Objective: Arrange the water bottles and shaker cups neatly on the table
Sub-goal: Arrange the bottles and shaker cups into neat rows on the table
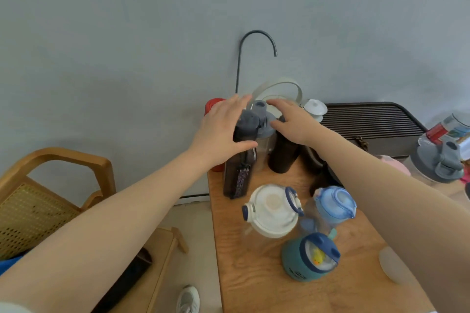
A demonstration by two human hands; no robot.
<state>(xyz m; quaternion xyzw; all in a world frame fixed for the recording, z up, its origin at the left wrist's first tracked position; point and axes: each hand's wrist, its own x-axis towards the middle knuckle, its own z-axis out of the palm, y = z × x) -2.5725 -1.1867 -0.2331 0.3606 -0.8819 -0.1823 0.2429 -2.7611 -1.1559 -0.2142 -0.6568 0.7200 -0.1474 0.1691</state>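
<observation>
Leftmost, a wicker-backed chair [38,201] stands off the surface [254,274] and plays no part, while the left hand [218,132] reaches to the far left corner, where the tall vessels are gathered against the wall. Its fingers [237,105] and thumb wrap the upper part of a dark tinted bottle [237,173], clamped on it just under the grey cap, probably to steady or shift it into a back row beside the red bottle [212,107] half hidden behind the hand. Next to it a clear shaker cup [264,124] with a grey flip lid sits between the two hands. The right hand [292,122] lies over the top of a dark tumbler [282,157], fingers curved down on its lid; whether they actually grip it, I cannot tell. Nearer the person, a white-lidded bottle [273,211], a blue-lidded bottle [333,206] and a teal cup [307,259] stand loosely clustered, seemingly awaiting their turn.
</observation>
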